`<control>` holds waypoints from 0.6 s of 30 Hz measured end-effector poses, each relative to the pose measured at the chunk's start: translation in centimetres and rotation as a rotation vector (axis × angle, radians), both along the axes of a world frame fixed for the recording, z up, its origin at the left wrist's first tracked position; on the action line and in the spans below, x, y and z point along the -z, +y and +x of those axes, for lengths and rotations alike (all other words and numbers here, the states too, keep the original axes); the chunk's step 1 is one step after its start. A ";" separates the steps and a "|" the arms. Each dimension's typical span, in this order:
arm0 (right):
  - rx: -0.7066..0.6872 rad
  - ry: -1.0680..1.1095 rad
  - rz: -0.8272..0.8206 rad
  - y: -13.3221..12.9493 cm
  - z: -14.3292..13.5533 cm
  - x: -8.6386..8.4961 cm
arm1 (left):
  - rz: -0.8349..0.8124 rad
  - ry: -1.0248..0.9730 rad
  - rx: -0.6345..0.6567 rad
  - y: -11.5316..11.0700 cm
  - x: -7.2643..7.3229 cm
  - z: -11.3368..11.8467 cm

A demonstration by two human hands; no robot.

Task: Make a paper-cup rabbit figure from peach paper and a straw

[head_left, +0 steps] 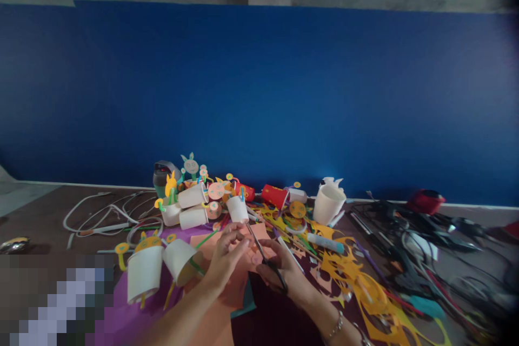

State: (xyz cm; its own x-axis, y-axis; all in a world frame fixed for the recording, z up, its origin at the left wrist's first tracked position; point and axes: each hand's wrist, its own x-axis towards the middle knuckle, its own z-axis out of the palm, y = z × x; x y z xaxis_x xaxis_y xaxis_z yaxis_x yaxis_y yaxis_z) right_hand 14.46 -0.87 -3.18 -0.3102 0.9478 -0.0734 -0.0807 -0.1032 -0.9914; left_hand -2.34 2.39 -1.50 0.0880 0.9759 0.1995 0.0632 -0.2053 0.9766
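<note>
My right hand is wrapped round black-handled scissors, their blades pointing up and away from me. To its left, my left hand has its fingers curled in a pinch on a small piece of peach paper, close to the blades. Its exact outline is partly hidden by my fingers. Larger sheets of peach paper lie below both hands, over purple paper. Just beyond my fingertips a white paper cup leans on its side.
On the left are white cups with paper faces and pipe-cleaner arms. Yellow paper scraps, a glue stick and red cups lie right and beyond. Tangled cables fill the far right. A blue panel stands behind.
</note>
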 end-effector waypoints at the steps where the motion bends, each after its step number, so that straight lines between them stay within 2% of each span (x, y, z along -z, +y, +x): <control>1: 0.001 -0.003 -0.004 0.0 0.0 0.1 | -0.002 0.008 -0.006 0.0 0.0 0.0; 18: -0.009 -0.069 -0.013 0.4 0.6 0.3 | 0.061 0.061 -0.032 0.2 -0.3 -0.2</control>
